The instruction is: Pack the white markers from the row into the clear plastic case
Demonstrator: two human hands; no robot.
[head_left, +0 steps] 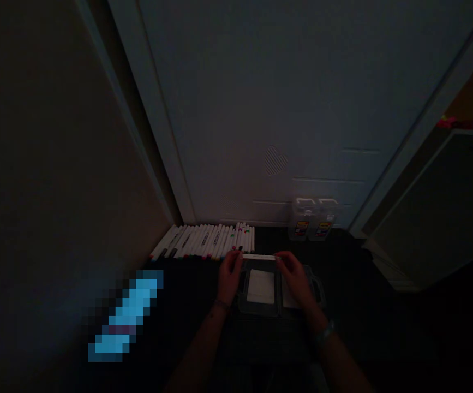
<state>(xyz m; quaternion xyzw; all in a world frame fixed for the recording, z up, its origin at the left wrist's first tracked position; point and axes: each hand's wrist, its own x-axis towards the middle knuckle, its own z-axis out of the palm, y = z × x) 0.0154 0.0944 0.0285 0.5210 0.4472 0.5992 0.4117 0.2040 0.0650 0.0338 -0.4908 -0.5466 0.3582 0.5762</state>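
Seemingly a home: heart-marked panel [256,103]

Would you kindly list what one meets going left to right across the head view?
Bright blue pixelated patch, row of white pens with coloured ends, slim white pen held at both ends, right hand, rightmost of two upright clear plastic cases, dark grey flat panel.

One left hand [228,268], one right hand [293,270], one held marker [259,256]

At the back edge of the surface [367,305], toward its left corner: one row of markers [207,243], well over a dozen, too dim to count exactly. At the back edge, right of centre: two upright cases [299,219]. Nearer the front edge: one open case [258,314], two pale rectangles [260,286] in it.
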